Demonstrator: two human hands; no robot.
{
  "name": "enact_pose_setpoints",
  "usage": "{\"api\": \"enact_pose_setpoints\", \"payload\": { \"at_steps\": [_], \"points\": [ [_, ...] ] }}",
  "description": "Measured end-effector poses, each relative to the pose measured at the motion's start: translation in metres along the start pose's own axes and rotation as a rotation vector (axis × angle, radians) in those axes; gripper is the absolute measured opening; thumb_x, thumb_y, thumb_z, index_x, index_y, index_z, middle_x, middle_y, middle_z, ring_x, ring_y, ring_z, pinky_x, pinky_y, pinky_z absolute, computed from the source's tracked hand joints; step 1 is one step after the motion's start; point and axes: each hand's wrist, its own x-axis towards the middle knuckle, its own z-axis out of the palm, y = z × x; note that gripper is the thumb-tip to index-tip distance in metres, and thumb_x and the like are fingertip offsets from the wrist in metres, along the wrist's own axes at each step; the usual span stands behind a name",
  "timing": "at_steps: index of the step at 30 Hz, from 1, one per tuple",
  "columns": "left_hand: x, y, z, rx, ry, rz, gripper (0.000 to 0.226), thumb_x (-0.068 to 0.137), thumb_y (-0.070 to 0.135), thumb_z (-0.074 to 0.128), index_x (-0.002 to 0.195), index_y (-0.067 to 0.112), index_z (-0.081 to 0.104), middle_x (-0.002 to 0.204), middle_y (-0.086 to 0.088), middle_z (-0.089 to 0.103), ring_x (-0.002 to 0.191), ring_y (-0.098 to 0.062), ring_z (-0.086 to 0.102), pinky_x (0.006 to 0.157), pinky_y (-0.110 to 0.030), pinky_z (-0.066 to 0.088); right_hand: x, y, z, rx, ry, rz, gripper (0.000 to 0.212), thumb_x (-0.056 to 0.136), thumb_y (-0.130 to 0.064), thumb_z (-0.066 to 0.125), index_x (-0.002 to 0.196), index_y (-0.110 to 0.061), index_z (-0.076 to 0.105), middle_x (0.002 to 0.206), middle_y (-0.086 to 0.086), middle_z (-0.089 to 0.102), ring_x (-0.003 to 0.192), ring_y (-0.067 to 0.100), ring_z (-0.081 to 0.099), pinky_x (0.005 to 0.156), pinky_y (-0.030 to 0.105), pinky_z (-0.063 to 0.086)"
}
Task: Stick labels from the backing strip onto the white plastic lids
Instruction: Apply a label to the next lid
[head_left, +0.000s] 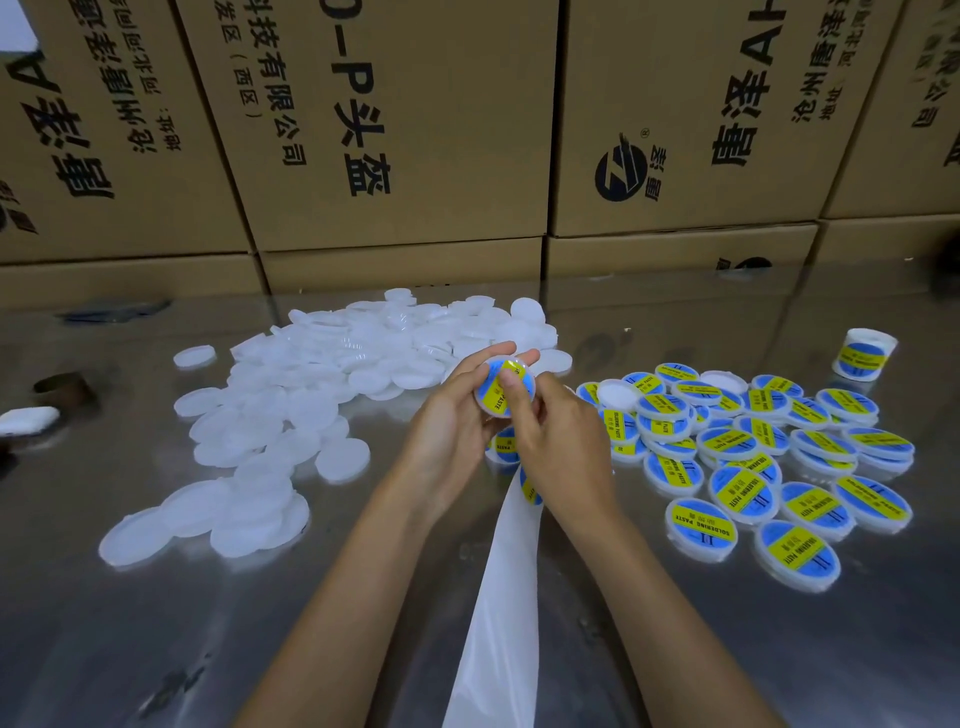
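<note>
On the steel table (156, 623), approx. half done: labelled lids (779, 457) piled right, bare lids (291, 395) left. Left hand (447, 426) cups a lid (503, 387) at its rim; right hand (556, 441) thumb presses the label down (backing strip (501, 597) hangs below, probably tucked under the fingers).

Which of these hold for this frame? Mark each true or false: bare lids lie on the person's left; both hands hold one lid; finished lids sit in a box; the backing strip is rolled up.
1. Bare white lids lie on the person's left: true.
2. The left hand and right hand hold one labelled lid: true.
3. Finished lids sit in a box: false; the labelled lids lie loose on the metal table.
4. The backing strip is rolled up: false; it trails toward the camera.
</note>
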Motion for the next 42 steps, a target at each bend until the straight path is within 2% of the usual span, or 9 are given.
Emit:
{"api": "enact_pose_setpoints", "payload": {
  "at_steps": [3, 7, 11, 15, 22, 27, 33, 37, 42],
  "points": [
    [0.001, -0.002, -0.005, 0.219, -0.004, 0.017, 0.034, 0.103, 0.007, 0.045, 0.134, 0.013, 0.057, 0.128, -0.007, 0.069, 0.11, -0.021, 0.067, 0.092, -0.033, 0.055, 0.003, 0.005, -0.001, -0.024, 0.034, -0.012, 0.043, 0.103, -0.042, 0.04, 0.069, -0.016, 0.04, 0.059, -0.003, 0.047, 0.06, 0.027, 0.046, 0.056, 0.035, 0.027],
    [-0.001, -0.004, -0.014, 0.573, 0.047, 0.094, 0.043, 0.089, 0.001, 0.071, 0.126, 0.021, 0.065, 0.109, 0.001, 0.074, 0.094, -0.014, 0.069, 0.083, -0.032, 0.059, 0.007, 0.014, -0.002, -0.054, 0.049, 0.027, 0.042, 0.105, -0.035, 0.04, 0.069, -0.016, 0.044, 0.058, -0.004, 0.043, 0.057, 0.021, 0.04, 0.056, 0.031, 0.022],
    [-0.005, -0.001, -0.013, 0.53, 0.112, 0.103, 0.042, 0.081, 0.003, 0.08, 0.116, 0.022, 0.07, 0.093, -0.008, 0.076, 0.076, -0.021, 0.072, 0.066, -0.026, 0.058, 0.007, 0.013, -0.002, 0.154, 0.041, 0.086, 0.049, 0.104, -0.042, 0.038, 0.058, -0.025, 0.036, 0.05, -0.006, 0.041, 0.053, 0.012, 0.043, 0.052, 0.024, 0.032],
    [-0.004, -0.002, -0.009, 0.433, 0.242, 0.138, 0.034, 0.081, 0.003, 0.08, 0.105, 0.008, 0.057, 0.082, -0.019, 0.076, 0.068, -0.033, 0.075, 0.059, -0.028, 0.058, 0.004, 0.009, -0.001, 0.33, -0.008, 0.146, 0.051, 0.101, -0.05, 0.041, 0.06, -0.021, 0.038, 0.052, -0.009, 0.047, 0.056, 0.011, 0.043, 0.061, 0.039, 0.041],
    [-0.004, -0.006, -0.005, 0.498, 0.421, 0.307, 0.027, 0.092, 0.019, 0.073, 0.088, 0.0, 0.054, 0.064, -0.011, 0.073, 0.057, -0.023, 0.073, 0.052, -0.025, 0.056, -0.003, 0.007, 0.001, 0.2, -0.164, 0.089, 0.049, 0.088, -0.064, 0.056, 0.066, -0.024, 0.036, 0.055, -0.022, 0.051, 0.056, -0.001, 0.05, 0.051, 0.02, 0.035],
    [-0.006, -0.003, -0.004, 0.482, 0.321, 0.307, 0.023, 0.097, 0.021, 0.065, 0.095, 0.0, 0.055, 0.07, -0.005, 0.075, 0.066, -0.02, 0.075, 0.054, -0.024, 0.057, -0.005, 0.006, 0.0, 0.136, -0.178, 0.061, 0.044, 0.096, -0.06, 0.042, 0.069, -0.028, 0.033, 0.063, -0.031, 0.053, 0.062, -0.003, 0.05, 0.054, 0.029, 0.032],
    [-0.005, 0.002, -0.009, 0.466, 0.149, 0.153, 0.018, 0.095, 0.009, 0.065, 0.107, 0.009, 0.051, 0.091, -0.015, 0.077, 0.078, -0.031, 0.073, 0.078, -0.042, 0.06, 0.001, 0.009, -0.002, 0.316, -0.062, 0.123, 0.046, 0.101, -0.047, 0.044, 0.068, -0.015, 0.039, 0.055, -0.006, 0.04, 0.055, 0.009, 0.039, 0.058, 0.034, 0.035],
    [-0.007, 0.001, -0.008, 0.501, 0.021, 0.131, 0.052, 0.09, -0.006, 0.066, 0.134, 0.017, 0.05, 0.097, -0.01, 0.077, 0.076, -0.018, 0.071, 0.072, -0.023, 0.056, 0.005, 0.012, -0.004, 0.422, -0.044, 0.181, 0.047, 0.102, -0.044, 0.044, 0.066, -0.014, 0.043, 0.054, -0.008, 0.044, 0.055, 0.006, 0.041, 0.057, 0.027, 0.037],
    [-0.009, 0.003, -0.007, 0.492, 0.175, 0.153, 0.03, 0.084, 0.001, 0.076, 0.109, 0.013, 0.065, 0.091, -0.014, 0.078, 0.07, -0.026, 0.073, 0.067, -0.028, 0.058, 0.0, 0.01, -0.002, 0.477, -0.101, 0.205, 0.05, 0.104, -0.047, 0.037, 0.068, -0.017, 0.053, 0.059, -0.01, 0.055, 0.06, 0.002, 0.051, 0.06, 0.024, 0.041]
  ]
}}
